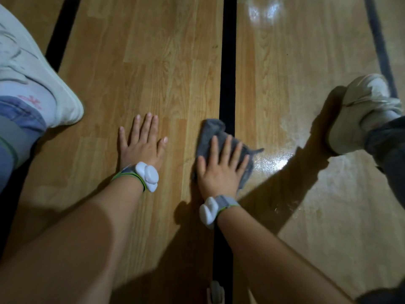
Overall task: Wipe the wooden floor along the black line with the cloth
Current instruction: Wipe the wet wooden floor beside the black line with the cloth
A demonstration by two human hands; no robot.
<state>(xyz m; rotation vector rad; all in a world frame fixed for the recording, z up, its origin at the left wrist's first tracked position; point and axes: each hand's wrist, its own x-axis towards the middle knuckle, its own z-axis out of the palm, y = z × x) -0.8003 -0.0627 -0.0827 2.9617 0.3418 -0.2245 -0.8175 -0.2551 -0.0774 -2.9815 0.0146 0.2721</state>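
Note:
A grey cloth lies crumpled on the wooden floor, partly over the black line that runs from the top of the view down the middle. My right hand presses flat on the cloth with straight fingers. My left hand rests flat on the bare floor to the left of the line, fingers spread, holding nothing. Both wrists carry a white device on a grey band.
A white shoe stands at the left edge and another white shoe at the right, both close to my hands. A second black line runs at the far left. The floor right of the cloth shines wet.

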